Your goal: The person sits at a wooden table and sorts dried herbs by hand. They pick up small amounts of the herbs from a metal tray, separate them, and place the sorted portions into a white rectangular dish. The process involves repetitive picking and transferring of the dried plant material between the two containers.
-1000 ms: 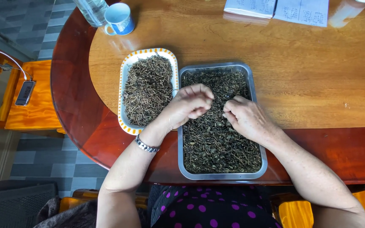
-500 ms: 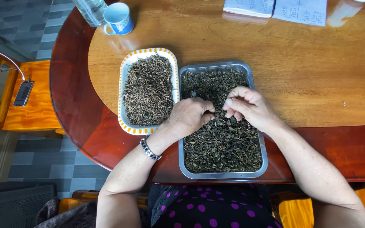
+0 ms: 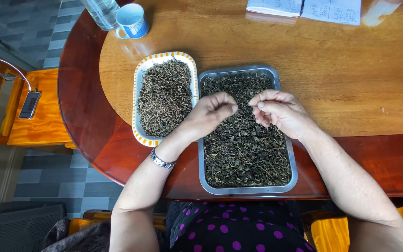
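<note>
We see a round wooden table (image 3: 350,79) bearing a rectangular metal tray of dark dried leaves (image 3: 283,154). Above it, our left hand (image 3: 211,114) and right hand (image 3: 281,112) curl loosely; any pinched leaves we cannot tell.

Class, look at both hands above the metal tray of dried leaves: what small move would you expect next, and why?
Probably the left hand shifts sideways to drop a picked bit on the patterned tray of sorted stems. Both hands, the right hand too, are raised over the metal tray with fingertips pinched.
</note>
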